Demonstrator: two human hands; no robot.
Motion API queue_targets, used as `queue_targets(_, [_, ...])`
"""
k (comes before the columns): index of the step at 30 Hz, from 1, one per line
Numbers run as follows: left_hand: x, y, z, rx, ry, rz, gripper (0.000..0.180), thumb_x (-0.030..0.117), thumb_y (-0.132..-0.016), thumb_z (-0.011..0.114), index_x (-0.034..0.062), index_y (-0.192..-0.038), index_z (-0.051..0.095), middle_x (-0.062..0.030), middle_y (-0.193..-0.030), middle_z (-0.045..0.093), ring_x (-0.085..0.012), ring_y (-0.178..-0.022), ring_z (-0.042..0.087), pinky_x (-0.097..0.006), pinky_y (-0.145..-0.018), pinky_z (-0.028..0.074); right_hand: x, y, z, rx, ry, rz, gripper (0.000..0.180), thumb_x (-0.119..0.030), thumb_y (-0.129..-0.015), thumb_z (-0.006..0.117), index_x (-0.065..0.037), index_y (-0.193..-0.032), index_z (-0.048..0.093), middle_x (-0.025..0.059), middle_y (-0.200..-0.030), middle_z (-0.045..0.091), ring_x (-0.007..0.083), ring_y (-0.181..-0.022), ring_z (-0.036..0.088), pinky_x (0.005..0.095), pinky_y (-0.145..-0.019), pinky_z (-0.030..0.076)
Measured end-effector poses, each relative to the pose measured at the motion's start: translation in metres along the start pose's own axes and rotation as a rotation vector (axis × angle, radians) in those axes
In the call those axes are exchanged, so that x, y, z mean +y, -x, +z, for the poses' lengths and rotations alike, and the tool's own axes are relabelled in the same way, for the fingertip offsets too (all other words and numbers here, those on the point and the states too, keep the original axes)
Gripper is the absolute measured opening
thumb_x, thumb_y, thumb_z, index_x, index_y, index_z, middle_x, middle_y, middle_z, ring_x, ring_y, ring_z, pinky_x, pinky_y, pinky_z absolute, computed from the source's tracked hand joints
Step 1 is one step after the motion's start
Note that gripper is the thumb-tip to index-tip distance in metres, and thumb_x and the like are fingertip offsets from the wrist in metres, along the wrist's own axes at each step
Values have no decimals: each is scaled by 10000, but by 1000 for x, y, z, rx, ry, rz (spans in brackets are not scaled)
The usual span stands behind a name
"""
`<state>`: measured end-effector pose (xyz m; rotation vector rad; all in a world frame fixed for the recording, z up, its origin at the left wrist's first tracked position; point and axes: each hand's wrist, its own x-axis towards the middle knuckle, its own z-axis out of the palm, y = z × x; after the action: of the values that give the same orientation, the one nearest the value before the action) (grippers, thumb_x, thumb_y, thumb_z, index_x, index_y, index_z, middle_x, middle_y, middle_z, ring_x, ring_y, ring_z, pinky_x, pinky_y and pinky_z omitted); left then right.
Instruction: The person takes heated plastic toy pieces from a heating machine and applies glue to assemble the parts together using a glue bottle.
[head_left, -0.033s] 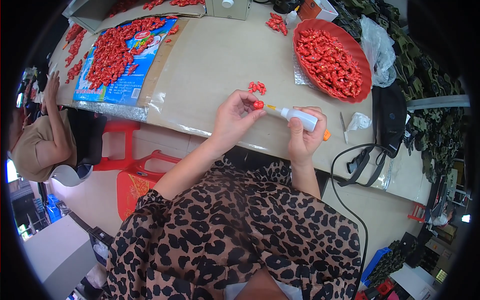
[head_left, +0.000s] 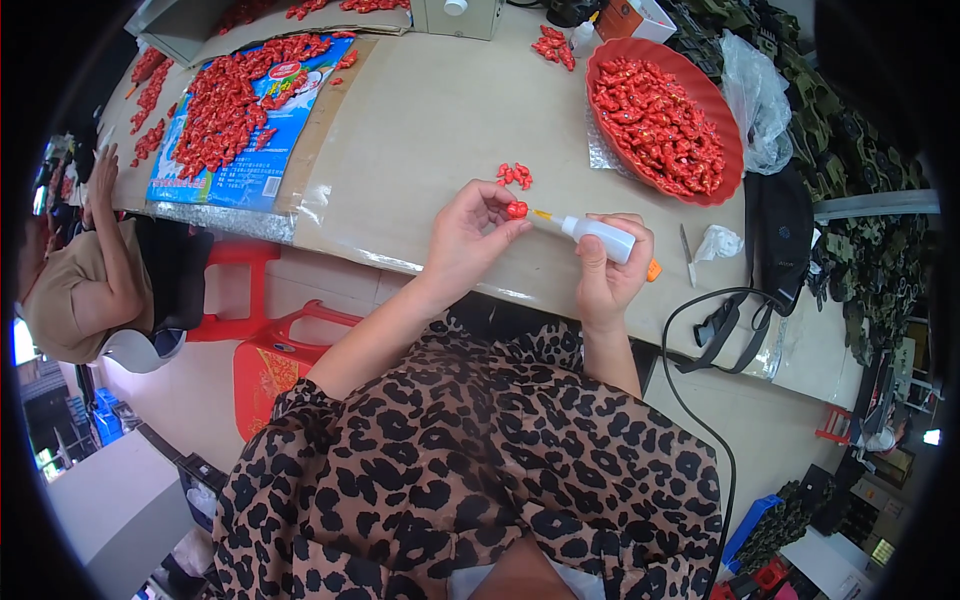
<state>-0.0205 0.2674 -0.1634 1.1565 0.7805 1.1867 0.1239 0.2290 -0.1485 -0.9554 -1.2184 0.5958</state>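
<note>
Over the near part of the table, my left hand (head_left: 474,232) pinches a small shiny red figurine piece (head_left: 517,210) between thumb and fingers. My right hand (head_left: 612,272) is closed round a white squeeze bottle (head_left: 598,239) lying nearly level. Its thin yellowish nozzle tip (head_left: 541,214) points left at the red piece and is very close to it; whether they touch I cannot tell. Just beyond my left fingers lies a little group of small red pieces (head_left: 514,175). An orange item (head_left: 654,270) shows beside my right hand, partly hidden.
A red scalloped bowl (head_left: 738,165) heaped with red pieces stands at the right. More red pieces cover a blue printed sheet (head_left: 255,193) at the left. A tweezer-like tool (head_left: 688,255), crumpled tissue (head_left: 718,243) and black cable (head_left: 668,340) lie right. Another person (head_left: 95,290) sits far left.
</note>
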Motion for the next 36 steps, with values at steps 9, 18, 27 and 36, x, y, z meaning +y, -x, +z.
queue_targets(9, [8, -4, 1, -35, 36, -40, 255, -44, -730, 575, -8, -948, 446, -46, -850, 518, -89, -801, 509, -199, -733, 425, -4, -7, -1, 90, -198, 90, 223, -95, -795, 534, -13, -945, 391, 107, -878, 466, 115, -636, 463, 218, -570, 390])
queue_targets(18, [19, -12, -9, -178, 420, -219, 166, 147, -868, 412, 21, -956, 474, -33, -876, 503, -98, -774, 465, -235, -694, 374, -19, -29, -6, 184, -697, 413, 160, -108, -812, 511, -19, -916, 428, 108, -822, 517, 131, -600, 469, 241, -524, 374])
queue_targets(27, [5, -13, -18, -299, 596, -333, 242, 237, -887, 352, 30, -852, 473, -8, -676, 408, -114, -636, 359, -267, -634, 338, -10, -16, 1, 44, -461, 276, 185, -104, -803, 522, -12, -920, 412, 105, -832, 506, 111, -623, 469, 219, -541, 397])
queue_targets(36, [0, -9, -20, -293, 577, -345, 252, 213, -902, 313, 32, -848, 481, -11, -703, 389, -103, -641, 368, -269, -637, 369, -9, -6, 8, -4, -190, 119, 183, -93, -788, 531, -18, -907, 413, 110, -859, 479, 111, -632, 446, 209, -538, 386])
